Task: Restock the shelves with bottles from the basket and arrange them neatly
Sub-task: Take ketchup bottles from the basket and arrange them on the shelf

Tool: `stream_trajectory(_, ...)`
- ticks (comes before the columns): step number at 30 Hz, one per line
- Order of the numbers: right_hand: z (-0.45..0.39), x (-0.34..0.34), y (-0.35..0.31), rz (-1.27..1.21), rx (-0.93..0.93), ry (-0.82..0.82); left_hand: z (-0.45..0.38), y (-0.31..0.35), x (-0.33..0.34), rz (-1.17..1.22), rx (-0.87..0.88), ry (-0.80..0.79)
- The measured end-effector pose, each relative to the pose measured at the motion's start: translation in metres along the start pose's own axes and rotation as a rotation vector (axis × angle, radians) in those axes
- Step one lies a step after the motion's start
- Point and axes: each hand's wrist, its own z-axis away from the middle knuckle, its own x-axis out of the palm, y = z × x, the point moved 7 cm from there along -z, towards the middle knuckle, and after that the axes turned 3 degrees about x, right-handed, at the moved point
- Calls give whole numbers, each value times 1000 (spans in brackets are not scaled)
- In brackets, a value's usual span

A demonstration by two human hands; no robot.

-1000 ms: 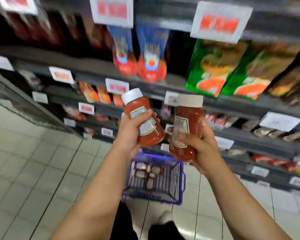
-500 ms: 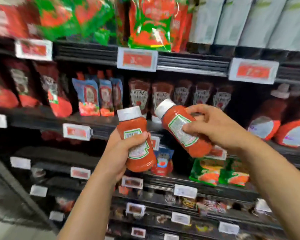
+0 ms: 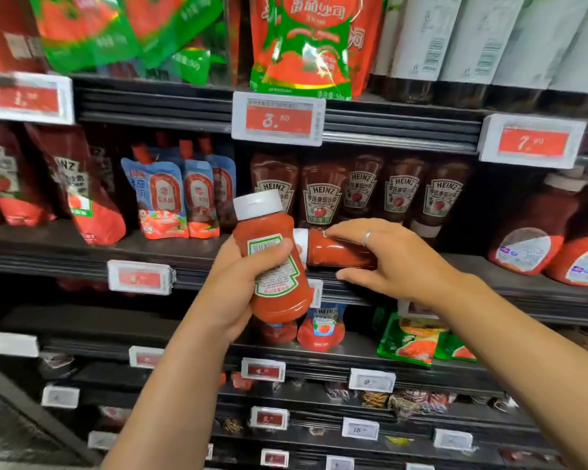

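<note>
My left hand point(image 3: 248, 286) grips a red ketchup bottle point(image 3: 269, 262) with a white cap, held upright and slightly tilted in front of the shelf. My right hand point(image 3: 391, 262) holds a second ketchup bottle point(image 3: 333, 249) lying on its side, its white cap pointing left, right at the shelf point(image 3: 184, 252) edge. Just behind it stands a row of several Heinz ketchup bottles point(image 3: 360, 191), caps down. The basket is out of sight.
Blue and red sauce pouches point(image 3: 180, 198) stand left of the Heinz row; larger ketchup bottles point(image 3: 550, 239) stand to its right. Price tags point(image 3: 279, 118) hang on the shelf rails. Green and red pouches point(image 3: 302, 42) fill the shelf above, more packets the shelves below.
My right hand has moved forward and down, laying its bottle from a tilt to flat at the shelf edge. My left hand has shifted right with its bottle. The view came closer to the shelf.
</note>
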Motion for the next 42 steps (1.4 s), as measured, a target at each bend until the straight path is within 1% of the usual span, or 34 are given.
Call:
stream_trajectory(3,6,5,3,8,-32,17,1,-1,21,18,-2,-25)
stream_trajectory(6,16,10,3,30,-30,87,0,-3,39,48,-6,-38)
stream_trajectory(9,23,9,4,-38,3,117,-2,-5,57,87,-12,-41)
stream_trajectory(10,26,5,4,-76,8,154,-2,-5,62,105,-13,-34)
stream_trajectory(11,31,-3,6,-131,26,231,-3,-4,67,125,-10,-27)
stream_trajectory(12,39,-12,10,-227,76,333,-4,-4,73,146,-6,-25)
stream_trajectory(13,49,-21,16,-377,151,431,-5,-3,79,166,0,-30)
stream_trajectory(14,59,-25,21,-571,225,492,-5,-3,87,183,9,-42)
stream_trajectory(15,66,-27,22,-765,278,501,-5,-3,96,197,20,-56)
stream_trajectory(16,70,-26,19,-919,299,472,-7,-3,106,208,30,-64)
stream_trajectory(17,73,-25,16,-1020,297,424,-8,-5,117,219,38,-66)
stream_trajectory(19,76,-20,13,-1139,316,345,-12,-9,138,232,50,-57)
stream_trajectory(23,89,-15,39,-1381,512,327,-20,-25,170,161,60,-48)
stream_trajectory(25,101,-23,58,-1407,544,332,-25,-32,178,128,67,-81)
stream_trajectory(27,113,-38,81,-1408,562,397,-31,-35,179,84,105,-93)
stream_trajectory(31,125,-66,117,-1447,570,538,-32,-50,188,-146,166,-152)
stream_trajectory(34,122,-74,131,-1445,569,661,-29,-65,195,-331,208,-112)
stream_trajectory(36,117,-74,134,-1388,596,703,-28,-72,198,-475,245,-87)
stream_trajectory(38,112,-76,136,-1279,630,733,-28,-74,200,-584,267,-61)
stream_trajectory(42,99,-88,138,-1054,598,740,-34,-69,208,-721,306,-8)
